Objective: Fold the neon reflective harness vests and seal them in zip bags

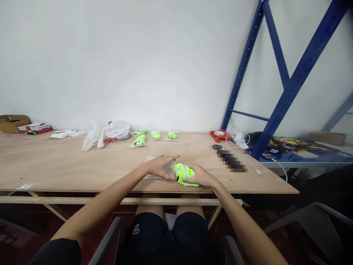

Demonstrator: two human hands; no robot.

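A folded fluorescent yellow-green reflective vest (182, 172) with silvery stripes lies near the front edge of the table. My right hand (202, 176) grips it from the right side, thumb at the front and fingers over the top. To its left, a clear plastic bag (150, 176) lies flat, with its right end close to the vest. My left hand (161, 167) is over that bag, fingers and thumb spread apart. Whether the left fingertips press on the film cannot be made out.
Several bagged yellow-green bundles (156, 135) lie along the wall beside a white plastic bag (117, 130). At right are a red cloth (219, 136), white cables, a blurred-out dark object (231, 161) and a blue rack post (244, 66). A cardboard box (13, 124) stands far left.
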